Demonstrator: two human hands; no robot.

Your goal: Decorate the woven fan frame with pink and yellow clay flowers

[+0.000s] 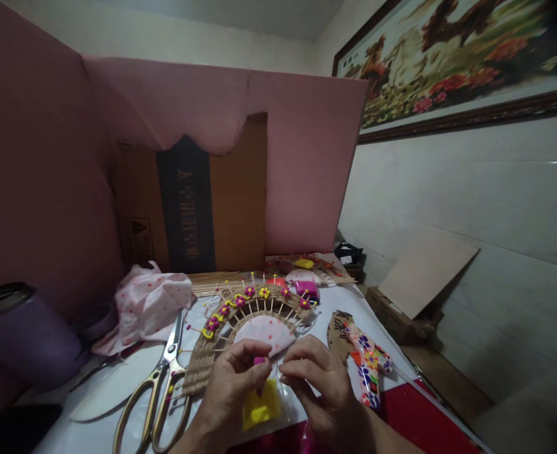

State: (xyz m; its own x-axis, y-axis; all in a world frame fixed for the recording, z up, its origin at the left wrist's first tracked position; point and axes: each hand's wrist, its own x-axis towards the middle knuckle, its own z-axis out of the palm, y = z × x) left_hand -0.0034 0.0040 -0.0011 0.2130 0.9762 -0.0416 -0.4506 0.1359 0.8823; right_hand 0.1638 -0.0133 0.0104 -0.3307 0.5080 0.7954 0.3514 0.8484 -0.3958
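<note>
My left hand (234, 381) and my right hand (323, 384) meet low in the middle, fingertips pinched together on a small pink bit of clay (259, 361). Just below them lies a yellow lump of clay (261, 407) on clear wrap. Right beyond my fingers sits a woven arch (241, 315) of straw with toothpicks and little pink-and-yellow clay flowers, and a pink dotted fabric piece (265, 331) inside it.
Gold scissors (158, 391) lie left of my hands. A flowered cardboard figure (366, 359) lies to the right. Pink dotted cloth (146, 302), a purple cup (23, 334), more clay pieces (304, 287) and a pink-covered cardboard screen (222, 164) stand behind.
</note>
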